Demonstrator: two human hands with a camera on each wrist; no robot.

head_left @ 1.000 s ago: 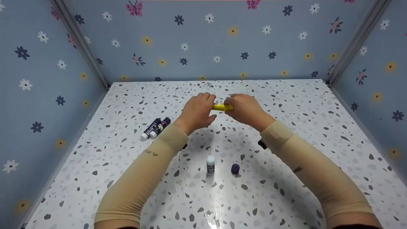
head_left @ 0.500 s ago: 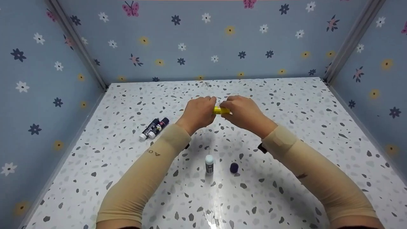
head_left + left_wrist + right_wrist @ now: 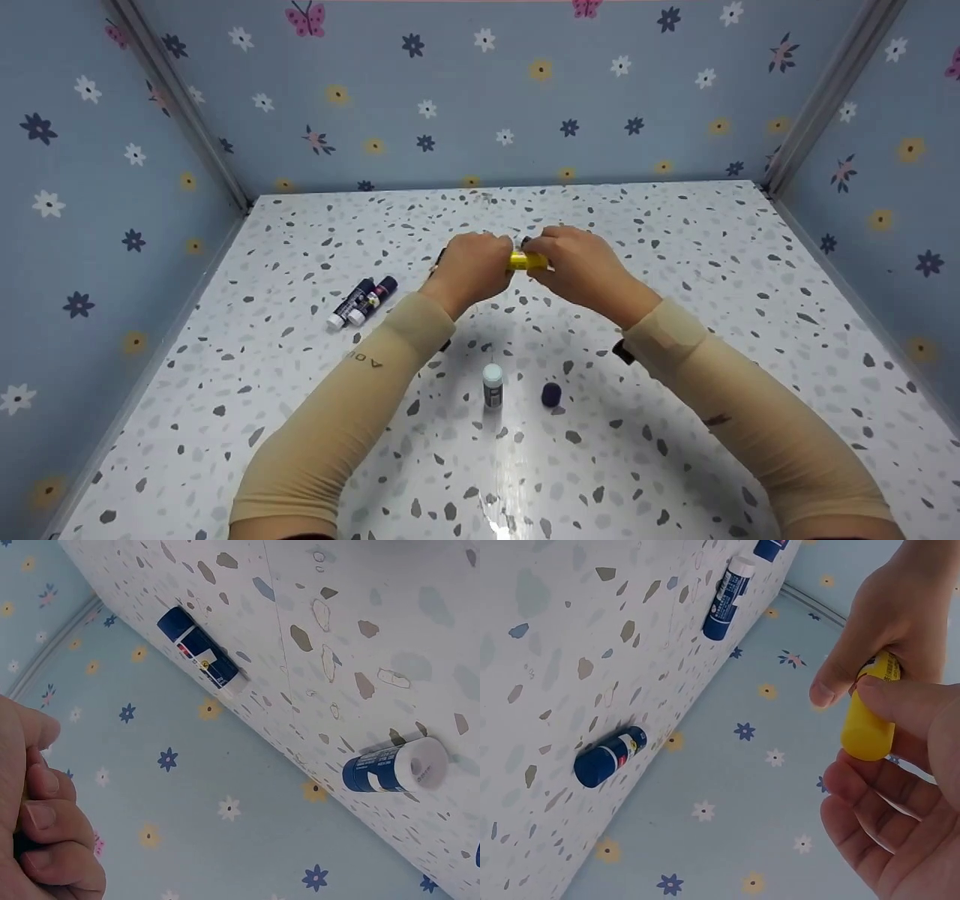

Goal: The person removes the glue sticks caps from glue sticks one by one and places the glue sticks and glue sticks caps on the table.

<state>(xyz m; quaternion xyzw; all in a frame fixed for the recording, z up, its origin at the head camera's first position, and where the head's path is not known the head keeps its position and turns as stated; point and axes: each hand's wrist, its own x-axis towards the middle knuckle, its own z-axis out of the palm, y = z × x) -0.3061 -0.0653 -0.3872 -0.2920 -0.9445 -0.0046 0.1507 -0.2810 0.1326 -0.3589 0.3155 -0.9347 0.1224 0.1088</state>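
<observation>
Both hands on the yellow stick

On my feed, the yellow stick [image 3: 866, 731] sits between the two hands, above the tabletop: the left hand [image 3: 474, 266] curls round one part, the right hand [image 3: 586, 268] pinches the blunt end. I judge the step in hand to be working that end; the next move would call for steady, in-line grips. Beneath, on the speckled tabletop [image 3: 675, 247], I see a pale-topped tube [image 3: 493, 388] beside a short dark piece [image 3: 551, 395], cap or whole tube, I can't tell. Farther left lie two dark tubes [image 3: 351, 303], close together. Beyond stands a blue flowered wall [image 3: 465, 82].
</observation>
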